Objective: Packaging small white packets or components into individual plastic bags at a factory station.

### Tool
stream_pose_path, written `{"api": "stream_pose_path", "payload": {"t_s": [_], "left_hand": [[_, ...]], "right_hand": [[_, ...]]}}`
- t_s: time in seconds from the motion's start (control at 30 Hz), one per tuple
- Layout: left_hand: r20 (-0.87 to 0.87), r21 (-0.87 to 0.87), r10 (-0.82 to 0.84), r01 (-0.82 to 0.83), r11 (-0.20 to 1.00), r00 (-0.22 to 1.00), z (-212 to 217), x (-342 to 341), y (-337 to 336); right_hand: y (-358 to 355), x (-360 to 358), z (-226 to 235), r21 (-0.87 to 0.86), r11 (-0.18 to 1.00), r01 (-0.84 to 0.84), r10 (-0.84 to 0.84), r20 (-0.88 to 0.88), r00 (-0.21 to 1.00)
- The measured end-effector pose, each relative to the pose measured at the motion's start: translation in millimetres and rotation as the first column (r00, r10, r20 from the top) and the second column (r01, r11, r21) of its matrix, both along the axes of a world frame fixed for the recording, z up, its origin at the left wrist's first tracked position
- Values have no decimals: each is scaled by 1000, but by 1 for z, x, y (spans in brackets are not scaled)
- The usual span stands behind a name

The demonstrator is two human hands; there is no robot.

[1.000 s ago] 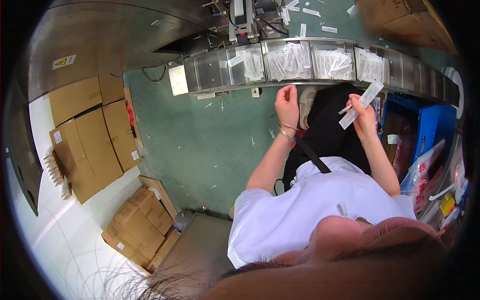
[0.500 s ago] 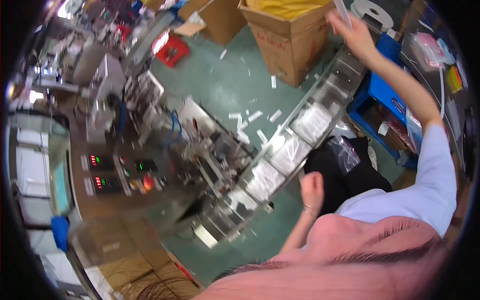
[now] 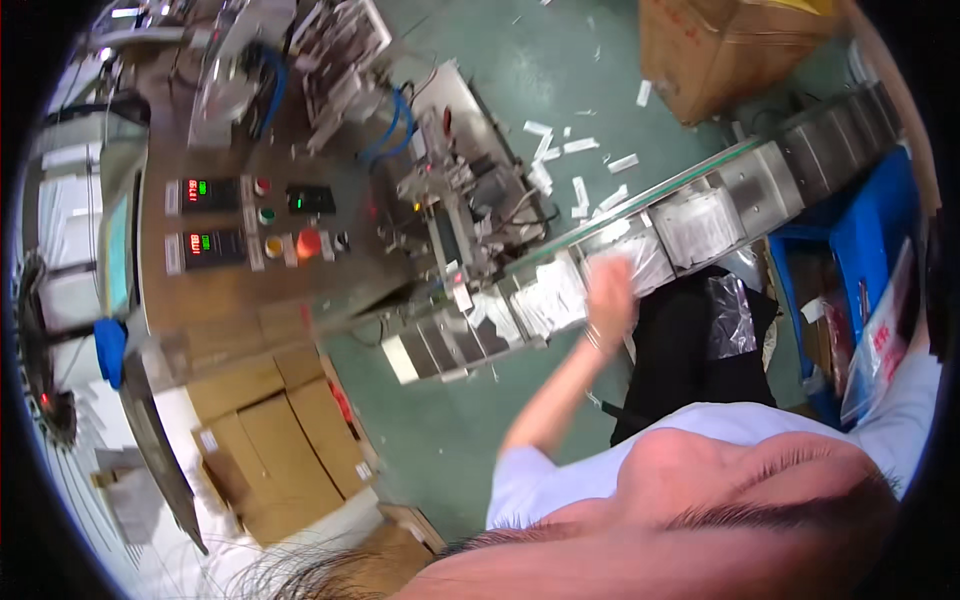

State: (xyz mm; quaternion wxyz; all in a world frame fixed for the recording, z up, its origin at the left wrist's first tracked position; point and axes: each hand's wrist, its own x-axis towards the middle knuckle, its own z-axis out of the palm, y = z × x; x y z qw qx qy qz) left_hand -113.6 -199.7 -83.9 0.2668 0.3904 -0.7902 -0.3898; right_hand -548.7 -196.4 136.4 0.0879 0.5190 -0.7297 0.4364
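Observation:
My left hand (image 3: pixel 610 295) is over the near edge of the conveyor (image 3: pixel 830 150), beside a compartment of white strips in clear wrap (image 3: pixel 635 262). Motion smears its fingers, so I cannot make out whether they hold anything. Loose white strips (image 3: pixel 548 298) fill the compartment to its left, and another white bundle (image 3: pixel 700 225) lies in the one to its right. My right arm reaches to the far right rim of the picture, and its hand is out of view. Near that arm lies a clear plastic bag with red print (image 3: pixel 878 335).
A machine with a control panel (image 3: pixel 290 215) stands left of the conveyor. White strips (image 3: pixel 580 145) litter the green floor behind it. A cardboard box (image 3: pixel 720 50) is at the back. A blue crate (image 3: pixel 860 225) sits at the right, and a clear bag (image 3: pixel 733 315) on my lap.
The view has swung to the right and down. My left hand has moved forward from my lap to the conveyor. My right hand, raised with a white strip before, has left the view.

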Motion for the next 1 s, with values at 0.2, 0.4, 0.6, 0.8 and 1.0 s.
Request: {"api": "stream_pose_path", "payload": {"t_s": [0.2, 0.4, 0.6, 0.8, 1.0], "left_hand": [[-37, -168, 497, -496, 852, 867, 4, -24, -283], [46, -499, 658, -553, 667, 752, -68, -24, -406], [76, -432, 745, -652, 623, 662, -88, 31, -515], [29, -374, 802, -738, 562, 596, -129, 1, -538], [178, -185, 848, -829, 528, 500, -135, 6, -578]], "right_hand": [[57, 183, -162, 599, 706, -379, 494, -32, 869], [59, 229, -238, 610, 771, -183, 256, -34, 966], [57, 229, -248, 622, 772, -132, 267, -129, 955], [54, 228, -252, 629, 769, -118, 248, -124, 961], [51, 226, -246, 645, 755, -117, 247, -115, 962]]}}
